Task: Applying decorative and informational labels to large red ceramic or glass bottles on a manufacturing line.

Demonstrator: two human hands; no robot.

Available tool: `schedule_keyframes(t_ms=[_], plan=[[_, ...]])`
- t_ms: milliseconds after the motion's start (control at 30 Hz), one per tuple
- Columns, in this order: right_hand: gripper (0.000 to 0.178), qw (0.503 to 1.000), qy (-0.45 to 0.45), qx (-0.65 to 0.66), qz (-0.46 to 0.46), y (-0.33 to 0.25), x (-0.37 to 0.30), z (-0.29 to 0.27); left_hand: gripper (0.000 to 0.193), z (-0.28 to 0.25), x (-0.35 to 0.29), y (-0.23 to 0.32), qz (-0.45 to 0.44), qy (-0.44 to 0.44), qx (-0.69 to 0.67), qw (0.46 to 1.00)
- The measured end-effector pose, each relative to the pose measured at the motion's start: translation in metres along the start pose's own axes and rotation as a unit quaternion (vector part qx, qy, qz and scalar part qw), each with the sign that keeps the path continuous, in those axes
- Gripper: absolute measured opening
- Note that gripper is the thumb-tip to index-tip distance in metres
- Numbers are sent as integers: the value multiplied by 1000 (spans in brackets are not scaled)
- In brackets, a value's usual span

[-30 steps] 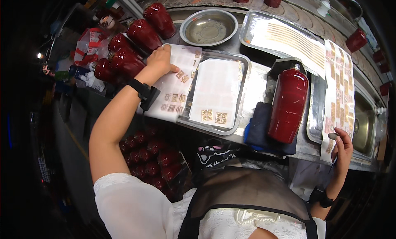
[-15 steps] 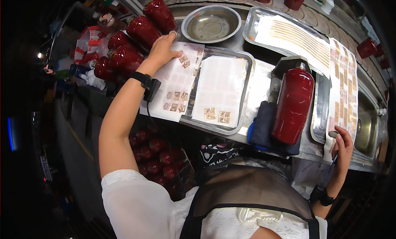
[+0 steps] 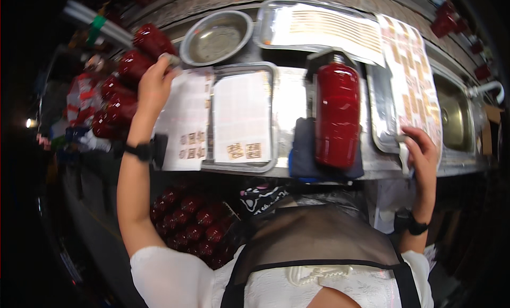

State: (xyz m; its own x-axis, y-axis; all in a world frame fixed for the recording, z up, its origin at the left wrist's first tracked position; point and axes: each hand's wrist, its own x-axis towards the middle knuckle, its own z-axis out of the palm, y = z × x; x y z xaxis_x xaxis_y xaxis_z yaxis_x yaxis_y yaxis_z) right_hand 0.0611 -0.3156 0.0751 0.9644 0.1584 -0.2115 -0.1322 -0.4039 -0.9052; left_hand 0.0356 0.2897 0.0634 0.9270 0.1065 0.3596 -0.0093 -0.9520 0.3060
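Note:
My left hand (image 3: 154,86) reaches over the upper left corner of a white decal sheet (image 3: 174,110), near glossy red bottles (image 3: 135,66). Its fingers are stretched out and the thumb is apart; a pale grey cover shows at a fingertip. Motion smears the tips. A second sheet with gold square marks (image 3: 242,117) lies in a metal tray (image 3: 274,117). At the counter's front right, my right hand (image 3: 421,155) has curled fingers beside a white paper strip's end (image 3: 405,158). What it grips is unclear. A large red bottle (image 3: 337,114) lies between my hands on dark folded cloth (image 3: 304,148).
A round metal bowl (image 3: 217,38) stands at the back. Behind the large bottle, a tray (image 3: 268,24) carries a sheet with gold lines (image 3: 334,29). A patterned sheet (image 3: 411,69) lies beside the sink (image 3: 458,117). More red bottles (image 3: 191,217) stand below the counter.
The whole view has swung, so the counter and its things sit further left. My left hand stays at the sheet's upper corner. My right hand remains by the paper strip.

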Motion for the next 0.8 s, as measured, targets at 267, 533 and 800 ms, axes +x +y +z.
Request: schedule_keyframes(t_ms=[267, 533, 800], plan=[[33, 989, -71, 60, -114, -26, 13, 79, 36, -41, -49, 202, 60, -95, -213, 970], [36, 979, -58, 90, -172, -35, 32, 93, 38, 7, 13, 284, 167, -174, -366, 899], [75, 990, -56, -18, -125, -49, 43, 102, 18, 57, 49, 287, 195, -136, -271, 933]])
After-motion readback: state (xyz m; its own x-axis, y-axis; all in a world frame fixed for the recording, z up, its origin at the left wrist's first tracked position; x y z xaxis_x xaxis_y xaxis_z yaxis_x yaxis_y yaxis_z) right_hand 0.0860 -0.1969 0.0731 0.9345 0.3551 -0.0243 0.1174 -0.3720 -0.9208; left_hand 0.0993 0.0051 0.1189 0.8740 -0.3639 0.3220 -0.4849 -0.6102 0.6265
